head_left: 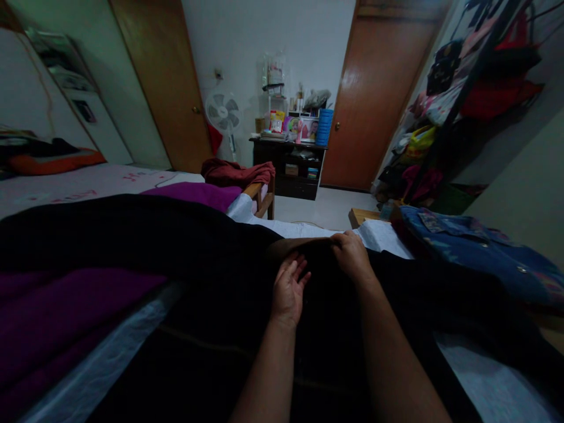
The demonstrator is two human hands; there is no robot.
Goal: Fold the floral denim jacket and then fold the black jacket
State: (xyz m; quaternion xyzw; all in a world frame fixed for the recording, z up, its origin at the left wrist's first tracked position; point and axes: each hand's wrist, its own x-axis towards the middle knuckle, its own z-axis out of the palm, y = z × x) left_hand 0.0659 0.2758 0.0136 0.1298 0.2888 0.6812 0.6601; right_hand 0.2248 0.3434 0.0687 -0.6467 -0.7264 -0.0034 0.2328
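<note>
A black long-sleeved garment [220, 329] is spread out in front of me, one sleeve reaching left and the other right. At its far edge, the neck opening shows a brownish inner band [299, 244]. My right hand [351, 255] grips the garment at the right end of this band, fingers closed over the edge. Just below the band, my left hand [289, 289] is open with its fingers apart, close to the neck opening. Whether its fingertips touch the cloth I cannot tell.
Under the garment lie a white sheet [493, 370] and a purple cloth [79, 311]. A folded denim item [476, 244] is at right, a dark red cloth [238, 174] on a wooden frame ahead. Beyond stand a fan [223, 111] and a dark cabinet [286, 185].
</note>
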